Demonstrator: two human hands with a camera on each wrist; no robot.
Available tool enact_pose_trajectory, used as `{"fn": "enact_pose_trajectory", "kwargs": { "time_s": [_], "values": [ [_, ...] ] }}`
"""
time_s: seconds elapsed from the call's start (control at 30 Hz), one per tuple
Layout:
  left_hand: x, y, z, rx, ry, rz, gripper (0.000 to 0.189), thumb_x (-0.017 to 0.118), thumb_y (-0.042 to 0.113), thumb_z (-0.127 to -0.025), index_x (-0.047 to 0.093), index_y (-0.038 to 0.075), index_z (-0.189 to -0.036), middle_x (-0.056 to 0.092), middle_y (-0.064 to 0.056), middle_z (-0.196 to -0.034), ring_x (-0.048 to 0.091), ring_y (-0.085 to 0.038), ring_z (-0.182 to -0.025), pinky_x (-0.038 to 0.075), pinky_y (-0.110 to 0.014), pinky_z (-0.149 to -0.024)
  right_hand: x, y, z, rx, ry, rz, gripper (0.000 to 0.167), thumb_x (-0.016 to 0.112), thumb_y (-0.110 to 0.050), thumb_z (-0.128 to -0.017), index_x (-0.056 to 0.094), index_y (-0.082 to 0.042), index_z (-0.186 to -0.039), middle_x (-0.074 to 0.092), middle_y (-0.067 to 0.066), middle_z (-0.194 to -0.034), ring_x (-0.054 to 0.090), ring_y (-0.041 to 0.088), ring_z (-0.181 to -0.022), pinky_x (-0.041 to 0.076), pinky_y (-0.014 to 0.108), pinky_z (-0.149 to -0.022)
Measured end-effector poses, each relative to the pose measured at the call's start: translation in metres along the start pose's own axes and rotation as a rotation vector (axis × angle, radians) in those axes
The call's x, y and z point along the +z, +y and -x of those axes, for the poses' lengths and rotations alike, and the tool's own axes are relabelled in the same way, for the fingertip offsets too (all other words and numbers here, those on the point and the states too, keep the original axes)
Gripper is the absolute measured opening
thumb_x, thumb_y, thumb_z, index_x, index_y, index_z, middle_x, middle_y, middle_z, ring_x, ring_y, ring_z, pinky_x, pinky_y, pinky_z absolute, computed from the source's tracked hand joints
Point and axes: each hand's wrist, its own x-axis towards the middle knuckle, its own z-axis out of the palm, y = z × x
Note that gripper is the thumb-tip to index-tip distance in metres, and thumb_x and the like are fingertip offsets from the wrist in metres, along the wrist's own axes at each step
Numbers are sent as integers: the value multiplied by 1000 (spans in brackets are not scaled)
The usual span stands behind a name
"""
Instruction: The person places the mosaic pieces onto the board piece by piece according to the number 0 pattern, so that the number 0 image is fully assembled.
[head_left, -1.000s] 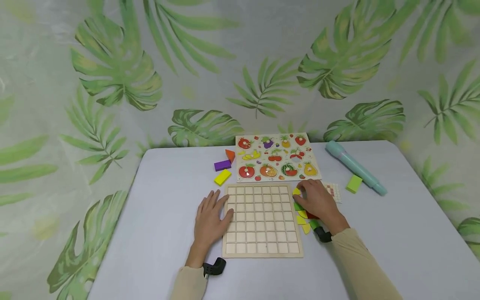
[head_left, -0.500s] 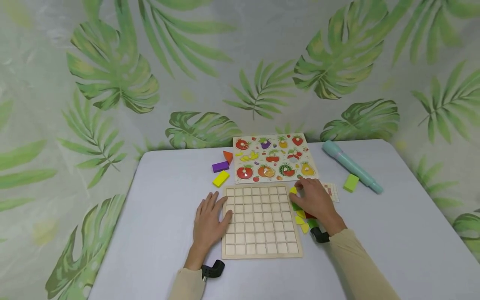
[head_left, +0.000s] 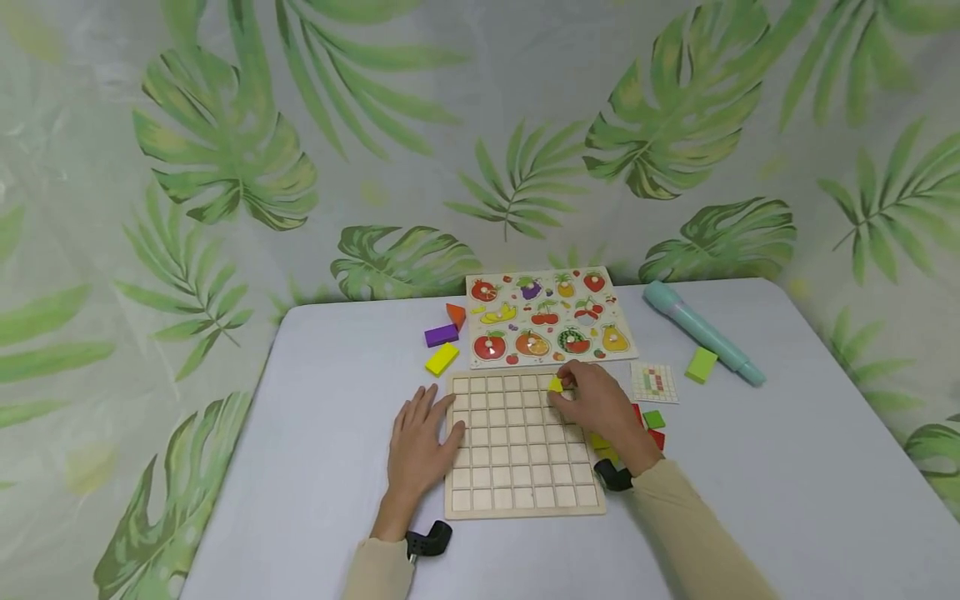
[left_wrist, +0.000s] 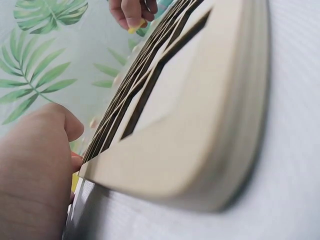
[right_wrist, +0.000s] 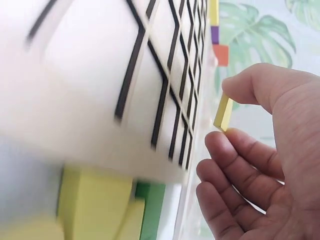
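Observation:
A wooden grid board (head_left: 510, 455) with square cells lies in the middle of the table. My right hand (head_left: 600, 406) pinches a small yellow tile (head_left: 556, 385) between thumb and fingertips, over the board's upper right cells. In the right wrist view the yellow tile (right_wrist: 224, 113) stands on edge between thumb and index finger. My left hand (head_left: 424, 442) rests along the board's left side, fingers extended and spread, thumb over the rim. Yellow pieces (head_left: 602, 443), a green tile (head_left: 654, 419) and a red piece (head_left: 657, 439) lie right of the board, partly hidden by my right forearm.
Behind the board lies a fruit picture puzzle (head_left: 551, 317). A pattern card (head_left: 655, 382), a light green block (head_left: 702, 365) and a teal tube (head_left: 705, 333) are on the right. Yellow (head_left: 442, 359), purple (head_left: 441, 336) and orange (head_left: 456, 315) blocks sit back left.
My right hand has moved left from the loose pieces to over the board, carrying the yellow tile. The pattern card and more pieces are now uncovered. My left hand stays put.

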Motion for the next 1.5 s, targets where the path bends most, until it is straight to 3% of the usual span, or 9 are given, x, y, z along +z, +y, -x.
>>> {"fn": "enact_pose_trajectory", "kwargs": {
  "time_s": [0.3, 0.53, 0.8, 1.03, 1.5],
  "values": [
    [-1, -1, -2, -1, 0, -3, 50, 58, 41, -100, 60, 20, -145, 43, -9, -163, 28, -29, -156, 18, -49, -128, 16, -27, -8, -45, -22, -16, 36, 76, -33, -91, 67, -8, -115, 66, 1, -99, 57, 18, -88, 53, 38, -82],
    [2, -1, -1, 6, 11, 7, 49, 58, 40, -100, 60, 19, -144, 44, -10, -162, 30, -30, -155, 19, -49, -128, 32, -40, -8, -71, -40, -17, 29, 77, -33, -90, 66, -12, -105, 62, -4, -88, 53, 14, -76, 47, 30, -71],
    [1, -3, -2, 10, 31, -26, 48, 60, 40, -99, 62, 19, -142, 46, -10, -160, 32, -30, -154, 22, -50, -127, 48, -55, -14, -87, -46, -6, 28, 78, -36, -90, 68, -14, -104, 62, -6, -89, 54, 12, -78, 49, 29, -73],
    [4, -1, 0, 10, 39, -14, 48, 61, 40, -98, 63, 19, -141, 47, -10, -159, 35, -32, -152, 24, -53, -126, 52, -57, -15, -89, -62, 19, 27, 81, -36, -89, 69, -16, -103, 61, -7, -86, 52, 13, -79, 47, 30, -72],
    [3, 0, 0, -4, 21, -14, 48, 59, 41, -99, 61, 20, -143, 45, -8, -161, 31, -30, -154, 21, -51, -128, 58, -51, -18, -95, -34, -82, 20, 81, -30, -90, 69, -16, -97, 61, -7, -83, 50, 14, -80, 44, 30, -70]
  ]
}}
